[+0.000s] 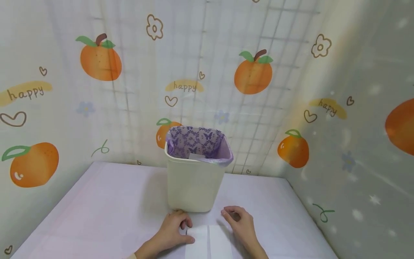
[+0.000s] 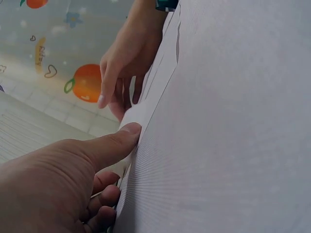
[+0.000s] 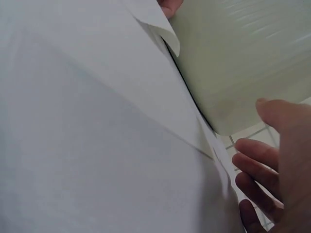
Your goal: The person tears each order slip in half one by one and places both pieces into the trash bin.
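Note:
White paper (image 1: pixel 196 244) lies at the front of the table, in two strips with a narrow gap between them. My left hand (image 1: pixel 174 230) is at the left strip's far corner, its thumb touching the paper edge. In the left wrist view that thumb (image 2: pixel 114 145) lies along the edge, the other fingers loosely bent. A corner of the paper (image 3: pixel 167 36) curls up beside a fingertip in the right wrist view. To the right of the strips, my right hand (image 1: pixel 240 225) hovers with loosely bent fingers, holding nothing.
A cream bin (image 1: pixel 194 187) stands just beyond my hands, lined with a purple patterned bag (image 1: pixel 197 138); a whitish piece (image 1: pixel 196 157) shows inside. Around the pale table (image 1: pixel 129 201) hang curtains (image 1: pixel 142 72) printed with oranges.

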